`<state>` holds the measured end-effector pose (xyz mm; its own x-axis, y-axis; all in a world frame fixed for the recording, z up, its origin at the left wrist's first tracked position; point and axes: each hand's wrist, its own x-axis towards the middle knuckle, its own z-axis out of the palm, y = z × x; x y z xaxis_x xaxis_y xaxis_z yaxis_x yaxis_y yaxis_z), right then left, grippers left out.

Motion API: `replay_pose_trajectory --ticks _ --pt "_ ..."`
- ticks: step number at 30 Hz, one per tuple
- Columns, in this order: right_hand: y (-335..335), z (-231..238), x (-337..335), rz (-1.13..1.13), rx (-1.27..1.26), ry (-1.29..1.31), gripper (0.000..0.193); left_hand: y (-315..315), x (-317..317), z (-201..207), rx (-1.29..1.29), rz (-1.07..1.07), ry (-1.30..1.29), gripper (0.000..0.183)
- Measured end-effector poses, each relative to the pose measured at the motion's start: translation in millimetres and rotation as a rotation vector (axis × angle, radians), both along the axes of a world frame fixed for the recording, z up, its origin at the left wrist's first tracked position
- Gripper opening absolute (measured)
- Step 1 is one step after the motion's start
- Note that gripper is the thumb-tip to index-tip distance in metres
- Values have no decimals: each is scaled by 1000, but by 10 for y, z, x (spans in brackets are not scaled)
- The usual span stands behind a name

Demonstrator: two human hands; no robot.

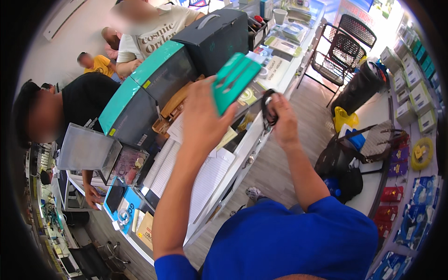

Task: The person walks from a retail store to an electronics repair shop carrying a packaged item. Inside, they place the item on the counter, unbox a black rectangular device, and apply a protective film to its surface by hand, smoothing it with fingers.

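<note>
My left hand (205, 116) is raised over the counter, its fingers and thumb closed on a flat teal box (240, 77). Pale slanted marks run across the box's face. Lower and to the right, beside the counter's edge, my right hand (285, 122) is closed round a small black looped thing (268, 109); it looks like a coiled cable, but blur hides its exact kind. Beneath my left forearm an open ruled notebook (205, 179) lies on the white counter (242, 163). Behind my left hand is a brown wooden holder (175, 103).
Teal-and-grey display cases (140, 88) and a black case (212, 35) line the counter's far side. People stand behind them; one person's hand (91, 195) hangs near a phone (115, 198). Black chairs (345, 51), bags (340, 161) and packaged goods (413, 93) are at right.
</note>
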<state>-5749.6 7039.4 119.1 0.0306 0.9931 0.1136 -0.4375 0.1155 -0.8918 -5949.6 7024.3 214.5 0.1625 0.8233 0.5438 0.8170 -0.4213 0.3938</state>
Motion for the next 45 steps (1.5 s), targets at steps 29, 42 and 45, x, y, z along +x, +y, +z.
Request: replay_pose_trajectory --ticks 29,42,45 --pt "2856 -604 596 -723 592 -1219 41 718 -37 -723 -369 -49 59 61" --pt "1244 226 3 267 580 -912 44 162 6 -497 -6 89 162 79" --pt "978 181 -201 508 268 -540 43 -224 -194 -392 78 54 157 74"
